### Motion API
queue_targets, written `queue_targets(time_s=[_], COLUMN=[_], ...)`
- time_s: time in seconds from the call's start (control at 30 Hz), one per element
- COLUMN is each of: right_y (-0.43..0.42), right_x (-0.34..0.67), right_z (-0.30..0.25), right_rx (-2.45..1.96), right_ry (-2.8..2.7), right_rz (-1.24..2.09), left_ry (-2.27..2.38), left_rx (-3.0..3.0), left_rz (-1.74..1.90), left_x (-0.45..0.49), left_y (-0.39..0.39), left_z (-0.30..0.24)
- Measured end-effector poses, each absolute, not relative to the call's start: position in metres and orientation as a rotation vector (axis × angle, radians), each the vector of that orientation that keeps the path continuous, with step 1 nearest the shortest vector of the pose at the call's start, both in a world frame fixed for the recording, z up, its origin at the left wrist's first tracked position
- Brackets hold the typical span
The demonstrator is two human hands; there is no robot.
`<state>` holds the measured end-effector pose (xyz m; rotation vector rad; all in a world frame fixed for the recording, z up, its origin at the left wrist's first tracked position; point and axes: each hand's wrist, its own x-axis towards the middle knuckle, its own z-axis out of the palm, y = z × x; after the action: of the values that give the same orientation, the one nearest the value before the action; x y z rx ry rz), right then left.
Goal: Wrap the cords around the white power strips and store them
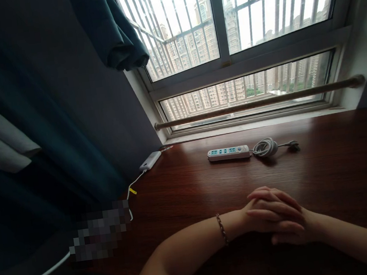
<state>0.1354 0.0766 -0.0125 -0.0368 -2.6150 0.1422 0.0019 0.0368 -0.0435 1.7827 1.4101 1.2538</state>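
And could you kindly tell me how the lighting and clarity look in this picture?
Head view: strong backlight through the window, soft sheen on the tabletop, deep shadow over the left curtain; the power strip shows fairly clearly, but a pixelated patch at lower left hides detail.

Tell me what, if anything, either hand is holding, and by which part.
Nothing visible is held: the left hand and right hand are clasped together; the power strip lies beyond, untouched.
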Motion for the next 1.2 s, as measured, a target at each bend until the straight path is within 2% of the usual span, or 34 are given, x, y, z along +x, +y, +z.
queue_targets(time_s=[0.13,0.3,0.4,0.67,0.83,0.97,1.1,1.2], right_y=[0.078,0.081,0.082,0.079,0.079,0.079,0.079,0.079], right_x=[0.133,0.13,0.129,0.127,0.128,0.128,0.127,0.127], right_z=[-0.014,-0.016,-0.017,-0.013,-0.012,-0.007,-0.005,-0.005], right_rx=[-0.181,-0.164,-0.188,-0.223,-0.266,-0.254,-0.229,-0.222], right_ry=[-2.612,-2.582,-2.557,-2.545,-2.555,-2.565,-2.569,-2.555], right_rz=[0.281,0.381,0.423,0.504,0.5,0.483,0.486,0.487], left_ry=[0.754,0.665,0.581,0.403,0.387,0.558,0.805,0.813], left_rx=[2.375,2.789,2.904,2.896,2.713,2.481,2.259,2.221], left_rz=[0.845,0.786,0.869,1.203,1.188,1.217,1.026,0.996], left_x=[-0.01,-0.02,-0.02,-0.018,-0.016,-0.011,-0.008,-0.008], left_y=[0.054,0.069,0.072,0.074,0.073,0.067,0.059,0.055], left_z=[-0.025,-0.022,-0.03,-0.026,-0.02,-0.018,-0.011,-0.004])
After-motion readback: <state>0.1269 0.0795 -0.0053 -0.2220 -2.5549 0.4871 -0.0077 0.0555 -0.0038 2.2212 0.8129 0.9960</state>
